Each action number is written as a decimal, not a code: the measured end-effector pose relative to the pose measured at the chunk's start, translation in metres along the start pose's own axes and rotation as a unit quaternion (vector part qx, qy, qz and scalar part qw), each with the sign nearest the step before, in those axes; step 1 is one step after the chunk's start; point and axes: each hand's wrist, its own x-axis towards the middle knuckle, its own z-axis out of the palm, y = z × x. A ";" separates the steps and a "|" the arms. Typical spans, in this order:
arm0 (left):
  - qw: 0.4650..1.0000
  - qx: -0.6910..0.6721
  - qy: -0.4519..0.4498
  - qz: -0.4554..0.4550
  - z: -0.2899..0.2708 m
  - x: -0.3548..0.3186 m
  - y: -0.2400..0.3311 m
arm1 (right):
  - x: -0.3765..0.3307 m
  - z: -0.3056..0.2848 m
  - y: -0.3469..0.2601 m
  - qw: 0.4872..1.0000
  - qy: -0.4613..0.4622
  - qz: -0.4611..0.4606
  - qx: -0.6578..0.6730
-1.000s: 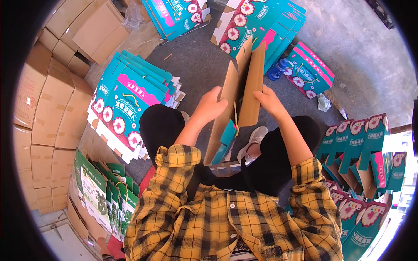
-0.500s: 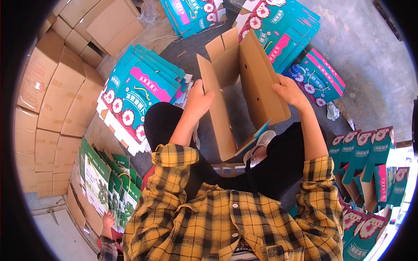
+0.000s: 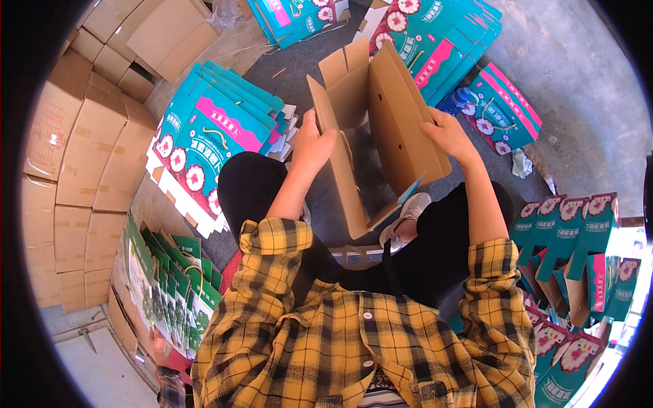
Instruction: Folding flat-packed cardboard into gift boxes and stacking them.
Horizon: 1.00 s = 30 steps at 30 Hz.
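An opened-out carton (image 3: 398, 112), brown inside with a bit of teal showing at its near flap, is held over the floor between my knees. My left hand (image 3: 314, 144) is closed on the carton's left wall, with the thumb along the edge. Opposite it, my right hand (image 3: 449, 138) grips the upper edge of the right wall. The carton gapes between its walls, and the floor shows through it. A yellow cord (image 3: 347, 151) runs along the inside of the left wall. Flaps stick up at the far end.
Flat teal-and-pink cartons lie stacked at left (image 3: 211, 139) and far right (image 3: 442, 51). Formed teal boxes (image 3: 568, 231) stand at right. Brown shipping boxes (image 3: 71, 149) line the left side. By the green cartons (image 3: 180, 272), another person's hand (image 3: 160, 347) shows. A blue-capped bottle (image 3: 461, 96) lies beyond my right hand.
The carton has tilted slightly in my hands, and more of the yellow cord shows inside its left wall. The other person's hand and the green carton beside it have shifted.
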 end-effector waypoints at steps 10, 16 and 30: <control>0.960 -0.059 -0.226 0.156 0.034 -0.039 0.010 | 0.007 -0.008 0.028 0.999 0.036 0.000 -0.029; 0.910 0.064 -0.347 0.217 0.073 -0.107 0.009 | 0.005 -0.008 0.045 0.997 0.031 0.026 0.059; 0.899 0.032 -0.394 0.190 0.090 -0.129 0.019 | -0.007 -0.025 0.039 0.964 0.127 0.109 0.205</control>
